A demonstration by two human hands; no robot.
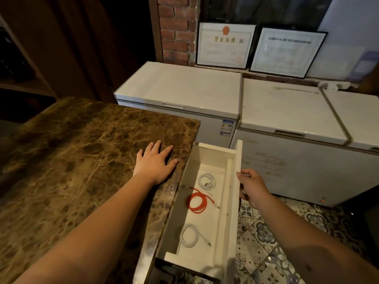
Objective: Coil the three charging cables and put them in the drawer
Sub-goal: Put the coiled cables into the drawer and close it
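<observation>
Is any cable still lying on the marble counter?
No: all three coiled cables, two white and one orange, lie inside the open drawer, and only the left hand rests on the counter.

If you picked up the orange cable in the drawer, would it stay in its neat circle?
Probably not. The orange cable is thin and loosely looped with nothing tying it, so it would likely flop and uncoil. One end already strays from the coil. It looks light, so pushing it would likely slide it easily over the smooth floor of the drawer.
</observation>
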